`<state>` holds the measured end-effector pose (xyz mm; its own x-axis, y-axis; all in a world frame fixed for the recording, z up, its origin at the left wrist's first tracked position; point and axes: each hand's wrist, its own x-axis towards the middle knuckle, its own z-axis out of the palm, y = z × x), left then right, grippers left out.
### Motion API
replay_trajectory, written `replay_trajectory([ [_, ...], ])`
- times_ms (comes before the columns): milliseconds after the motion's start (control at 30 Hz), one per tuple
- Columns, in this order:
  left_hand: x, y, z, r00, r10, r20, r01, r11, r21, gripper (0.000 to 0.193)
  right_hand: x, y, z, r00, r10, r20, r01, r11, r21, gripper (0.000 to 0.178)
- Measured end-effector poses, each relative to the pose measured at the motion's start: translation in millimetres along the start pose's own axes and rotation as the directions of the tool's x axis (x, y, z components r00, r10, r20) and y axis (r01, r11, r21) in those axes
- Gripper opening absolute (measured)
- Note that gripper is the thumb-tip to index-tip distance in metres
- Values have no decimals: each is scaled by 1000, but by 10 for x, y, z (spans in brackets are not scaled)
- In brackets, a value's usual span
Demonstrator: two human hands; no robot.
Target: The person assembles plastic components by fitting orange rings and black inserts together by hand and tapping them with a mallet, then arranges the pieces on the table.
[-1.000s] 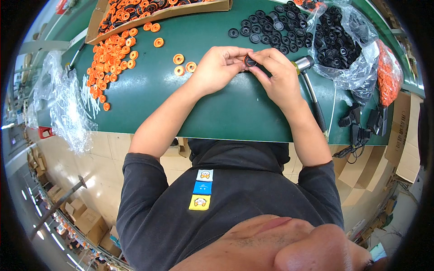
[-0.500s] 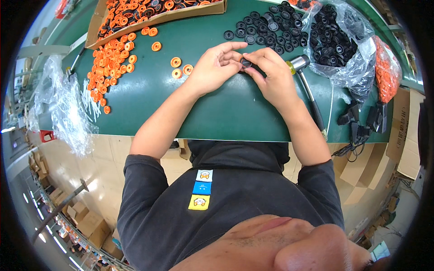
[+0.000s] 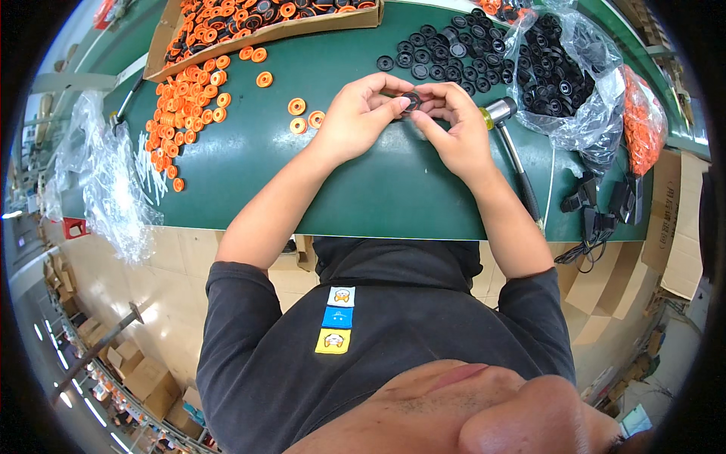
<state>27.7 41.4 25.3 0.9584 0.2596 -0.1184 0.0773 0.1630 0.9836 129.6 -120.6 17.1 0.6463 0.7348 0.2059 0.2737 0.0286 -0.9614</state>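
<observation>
Between my two hands, above the middle of the green table (image 3: 378,200), is a small round black cap (image 3: 411,101). My left hand (image 3: 361,117) pinches it with thumb and fingertips from the left. On the other side, my right hand (image 3: 455,125) has its curled fingers and thumb closed on the same cap. Fingers hide part of its rim. A few loose orange wheels (image 3: 296,107) lie just left of my left hand. A hammer (image 3: 522,174) with a black grip lies beside my right forearm, its head near my right hand.
A heap of orange wheels (image 3: 178,113) spreads at the left, below a cardboard box (image 3: 310,23) of orange and black parts. Black caps (image 3: 431,49) lie loose beside a clear bag (image 3: 560,83) of more. An orange-filled bag (image 3: 643,125) and black clamps (image 3: 597,208) are far right.
The black cap has tilted, its face now turned more upward. My right fingers have shifted around its far edge, and both hands stay in nearly the same place.
</observation>
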Motion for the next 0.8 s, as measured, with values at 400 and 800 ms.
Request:
replay_trajectory([
  [400,2,-18,-17,999,-1,-38,1,1000,16,25,8,-91,10,991,-137,6,135,973,-185,40],
  [800,1,-25,29,998,62,33,-63,998,21,32,3,-18,-11,995,-92,-48,90,995,-39,32],
])
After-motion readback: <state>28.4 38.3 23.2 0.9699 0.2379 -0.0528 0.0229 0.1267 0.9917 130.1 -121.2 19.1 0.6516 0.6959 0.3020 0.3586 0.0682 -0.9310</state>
